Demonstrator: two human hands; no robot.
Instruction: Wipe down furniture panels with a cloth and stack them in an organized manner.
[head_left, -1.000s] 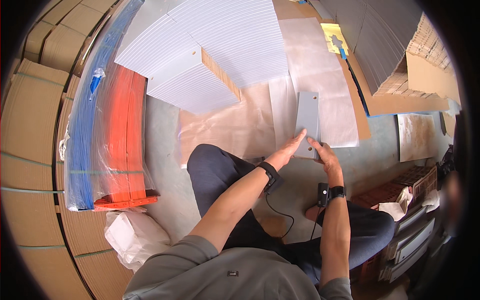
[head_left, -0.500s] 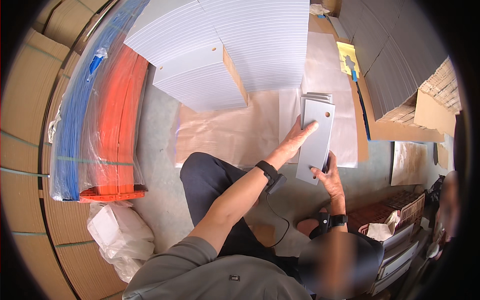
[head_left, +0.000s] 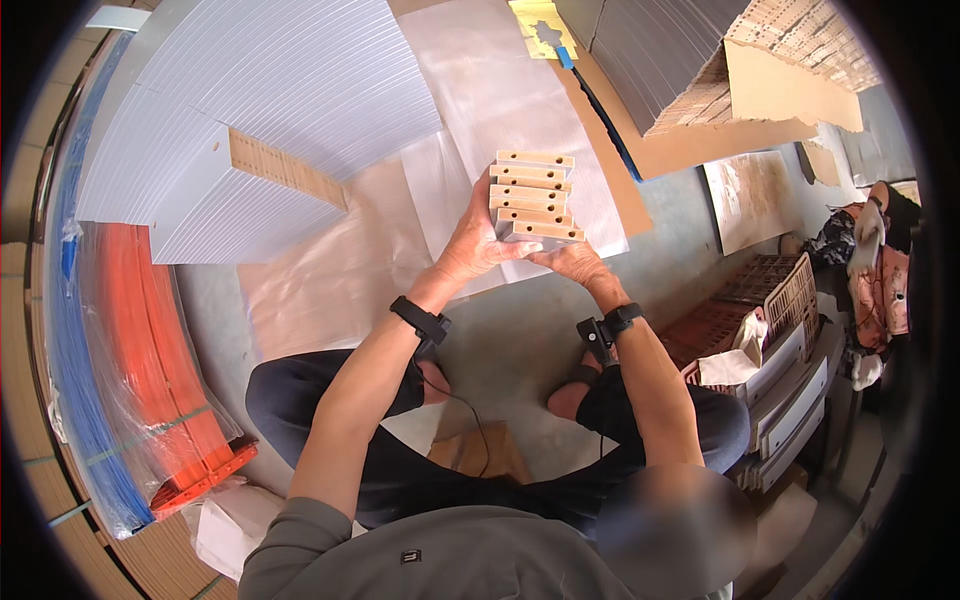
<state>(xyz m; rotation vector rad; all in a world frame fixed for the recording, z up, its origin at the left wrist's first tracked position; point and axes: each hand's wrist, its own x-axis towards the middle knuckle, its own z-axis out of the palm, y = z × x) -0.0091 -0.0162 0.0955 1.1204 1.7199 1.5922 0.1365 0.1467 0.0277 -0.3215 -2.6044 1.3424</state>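
The small stack of boards, flat-faced to the camera half a second ago, is now turned edge-on, showing pale drilled ends. The seated worker's left hand wraps its side with fingers curled; the right hand cups it from below, grip partly hidden. It is held above the plastic sheet, seemingly being squared up.
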